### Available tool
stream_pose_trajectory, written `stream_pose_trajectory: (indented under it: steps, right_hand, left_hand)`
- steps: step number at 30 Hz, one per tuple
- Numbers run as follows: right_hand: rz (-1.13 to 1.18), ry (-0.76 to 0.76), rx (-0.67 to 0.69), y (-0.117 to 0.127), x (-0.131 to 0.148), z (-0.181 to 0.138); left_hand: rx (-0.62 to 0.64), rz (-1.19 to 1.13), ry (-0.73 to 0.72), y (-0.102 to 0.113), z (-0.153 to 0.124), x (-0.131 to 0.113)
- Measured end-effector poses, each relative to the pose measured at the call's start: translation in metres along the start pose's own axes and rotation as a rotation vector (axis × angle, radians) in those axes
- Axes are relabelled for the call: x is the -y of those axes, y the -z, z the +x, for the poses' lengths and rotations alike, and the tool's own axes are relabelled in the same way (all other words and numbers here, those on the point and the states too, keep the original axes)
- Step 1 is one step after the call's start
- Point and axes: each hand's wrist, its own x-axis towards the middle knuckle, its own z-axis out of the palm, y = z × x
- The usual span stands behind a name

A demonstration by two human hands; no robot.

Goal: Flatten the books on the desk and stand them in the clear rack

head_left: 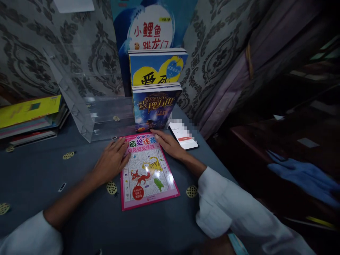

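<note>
A pink-bordered picture book (146, 173) lies flat on the cloth-covered table, its cover showing a fox, a tiger and a green leaf. My left hand (113, 159) rests on the book's upper left edge with its fingers stretched out flat. Across from it, my right hand (168, 143) touches the upper right corner, fingers extended and open. Just beyond the book's top edge stands a dark blue book (155, 109). Behind that are a blue and yellow book (156, 69) and a taller blue picture book (151, 24), all upright in a row.
A clear acrylic rack (85, 124) stands left of the upright books. Stacked books (32, 111) lie at the far left. Close to my right hand is a phone (183, 134) with a lit screen. The table's right edge runs past it, near a curtain (225, 81).
</note>
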Motion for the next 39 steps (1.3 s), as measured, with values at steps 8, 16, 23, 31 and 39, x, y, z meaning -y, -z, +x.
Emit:
stream_pose_trajectory:
  steps: [8, 16, 23, 31, 39]
  right_hand:
    - [0.082, -0.039, -0.030, 0.003, 0.004, 0.003]
    - [0.100, -0.032, -0.032, 0.002, 0.002, 0.006]
    - [0.125, 0.005, -0.035, 0.001, -0.003, 0.009]
    - [0.100, 0.005, -0.021, 0.001, -0.002, 0.008]
    - [0.063, 0.042, -0.018, 0.001, 0.001, 0.008]
  left_hand:
    - [0.103, -0.063, -0.091, -0.001, 0.022, 0.007]
    - [0.194, -0.178, -0.263, -0.009, 0.047, -0.003]
    - [0.219, -0.168, -0.390, -0.015, 0.059, -0.033]
    - [0.307, -0.182, -0.541, -0.003, 0.050, -0.064]
    - [0.309, -0.233, -0.645, 0.000, 0.028, -0.075]
